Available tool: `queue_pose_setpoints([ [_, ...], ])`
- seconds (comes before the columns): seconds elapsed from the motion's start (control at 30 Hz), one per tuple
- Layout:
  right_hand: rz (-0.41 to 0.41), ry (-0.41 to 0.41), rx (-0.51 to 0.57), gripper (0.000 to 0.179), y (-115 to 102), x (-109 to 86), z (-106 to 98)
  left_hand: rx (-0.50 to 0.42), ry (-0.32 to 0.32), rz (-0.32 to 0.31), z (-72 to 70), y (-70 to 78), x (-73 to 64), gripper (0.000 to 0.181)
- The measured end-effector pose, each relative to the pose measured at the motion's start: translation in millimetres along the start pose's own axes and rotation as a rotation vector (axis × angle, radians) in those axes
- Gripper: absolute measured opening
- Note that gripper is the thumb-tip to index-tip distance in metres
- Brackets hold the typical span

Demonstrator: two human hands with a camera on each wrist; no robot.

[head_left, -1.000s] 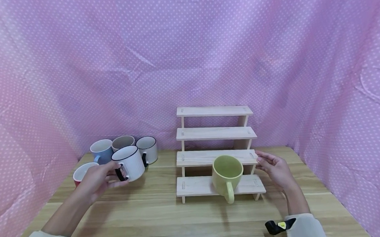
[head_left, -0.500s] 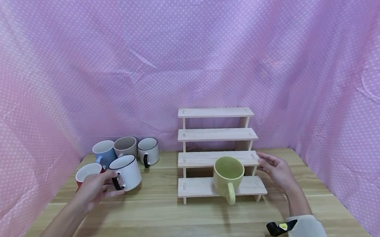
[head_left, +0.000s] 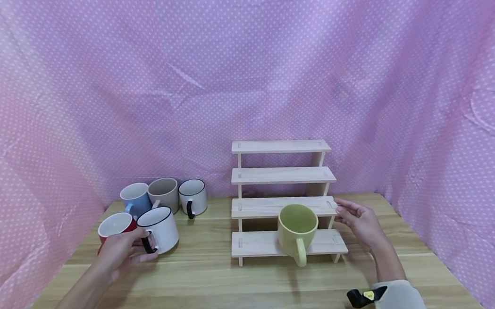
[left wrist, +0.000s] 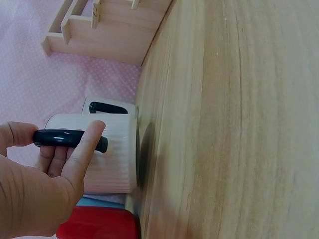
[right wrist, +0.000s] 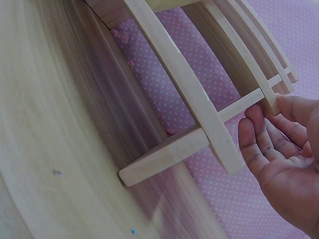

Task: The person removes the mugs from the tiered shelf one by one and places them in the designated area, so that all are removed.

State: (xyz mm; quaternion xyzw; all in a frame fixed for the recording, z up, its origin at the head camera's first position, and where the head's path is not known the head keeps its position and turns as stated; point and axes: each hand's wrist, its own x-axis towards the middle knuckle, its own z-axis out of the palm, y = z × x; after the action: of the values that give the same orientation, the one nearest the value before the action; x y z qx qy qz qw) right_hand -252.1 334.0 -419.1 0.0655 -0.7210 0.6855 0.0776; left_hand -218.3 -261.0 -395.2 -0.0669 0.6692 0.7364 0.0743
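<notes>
At the left of the head view, my left hand [head_left: 119, 252] holds a white ribbed mug [head_left: 164, 233] with a black rim by its black handle [left wrist: 60, 138]. The mug is upright, its base close over the table beside a red mug [head_left: 116, 224]. My right hand [head_left: 362, 220] is at the right side of a four-step wooden display stand [head_left: 282, 173]. In the right wrist view, its thumb and fingers pinch the end of one shelf [right wrist: 271, 104]. A yellow-green mug [head_left: 298, 227] sits on the lowest step, handle toward me.
Behind the held mug stand a blue mug [head_left: 135, 199], a grey-beige mug [head_left: 164, 192] and another white mug [head_left: 192, 195] with a black handle. A pink dotted cloth [head_left: 243, 79] hangs behind and beside the wooden table [head_left: 221, 288].
My left hand has lowered the white mug and drawn it a little left and nearer, away from the mugs behind. My right hand has stayed at the stand.
</notes>
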Motion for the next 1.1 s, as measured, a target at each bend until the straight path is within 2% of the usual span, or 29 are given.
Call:
queue_pose_setpoints([
  [0.27,0.014,0.008,-0.004,0.051,2,0.1,-1,0.025,0.008,0.019,-1.2,-2.4,-2.5,0.010],
  [0.53,0.013,0.005,0.003,0.054,1,0.3,-1,-0.042,0.022,0.034,-1.9,-5.0,-4.2,0.007],
  [0.93,0.015,0.002,0.004,0.055,-2,-0.3,1,-0.102,-0.018,0.091,-14.9,-9.7,-7.2,0.007],
  [1.1,0.018,0.021,0.008,0.055,-3,-1.0,1,-0.095,-0.012,0.080,-18.7,-9.8,-8.9,0.005],
])
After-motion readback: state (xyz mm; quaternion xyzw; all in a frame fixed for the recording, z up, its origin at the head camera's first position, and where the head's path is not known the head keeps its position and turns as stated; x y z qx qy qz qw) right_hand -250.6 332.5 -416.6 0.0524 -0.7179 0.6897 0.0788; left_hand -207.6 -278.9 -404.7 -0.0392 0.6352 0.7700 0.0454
